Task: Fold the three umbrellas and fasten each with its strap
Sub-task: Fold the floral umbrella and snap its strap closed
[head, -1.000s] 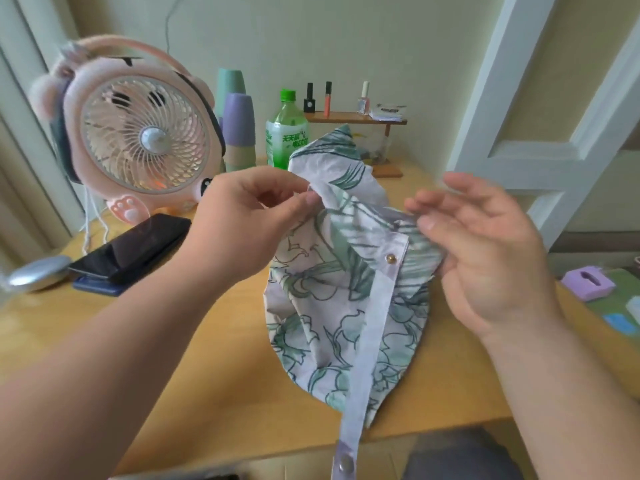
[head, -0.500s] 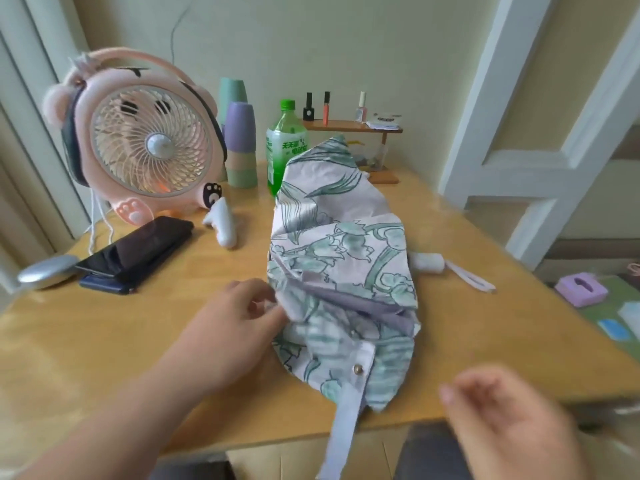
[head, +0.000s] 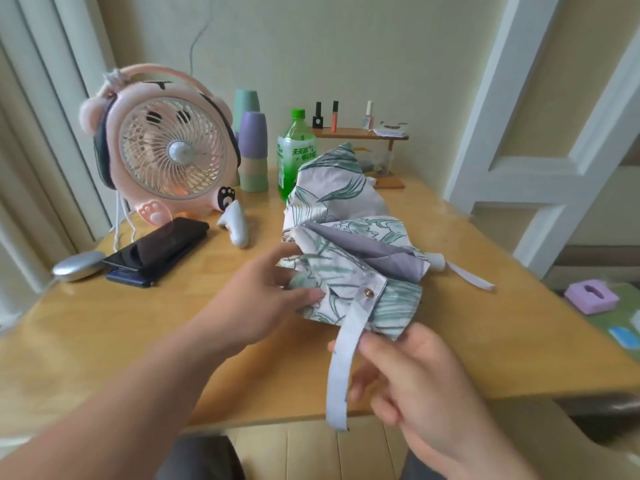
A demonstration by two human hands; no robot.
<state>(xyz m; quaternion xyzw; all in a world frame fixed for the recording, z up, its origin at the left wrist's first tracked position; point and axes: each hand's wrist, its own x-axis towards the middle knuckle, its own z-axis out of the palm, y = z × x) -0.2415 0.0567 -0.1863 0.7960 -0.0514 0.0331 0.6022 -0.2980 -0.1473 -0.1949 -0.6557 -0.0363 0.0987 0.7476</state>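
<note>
1. Umbrella (head: 346, 251): lying mid-table (head: 138, 323), toward the near edge.
2. Left hand (head: 263, 299): fingers spread, pressing the umbrella's left side.
3. Right hand (head: 415, 382): pinching the strap (head: 341, 368), which is hanging over the near edge.
4. Fan (head: 169, 150), phone (head: 159, 244), bottle (head: 294, 157): crowding the far-left corner.

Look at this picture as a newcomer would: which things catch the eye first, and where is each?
A half-folded leaf-print umbrella lies in the middle of the wooden table, its pale strap hanging over the near edge. The left hand rests on its fabric, while the right hand pinches the pale strap. At the back left stands a pink bear-shaped fan.
</note>
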